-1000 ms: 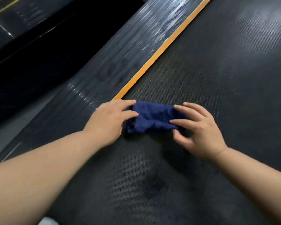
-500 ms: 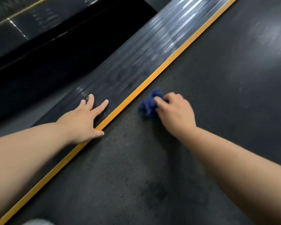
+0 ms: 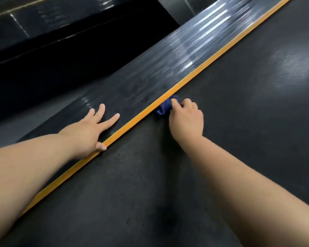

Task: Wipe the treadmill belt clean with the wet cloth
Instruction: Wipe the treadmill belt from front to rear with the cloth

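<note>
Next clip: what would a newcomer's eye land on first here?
The orange strip stands out most, cutting diagonally between the ribbed side rail and the dark belt. Right beside it, the right hand grips a bunched blue cloth on the belt, while the left hand lies flat on the rail.

cloth [image 3: 165, 106] on belt [image 3: 239, 139], beside stripe [image 3: 132, 121]

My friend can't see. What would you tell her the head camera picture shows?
A person's right hand grips a bunched blue cloth against a black treadmill belt, right beside the orange strip along its edge. Their left hand lies flat, fingers spread, on the ribbed side rail beyond the strip.
</note>
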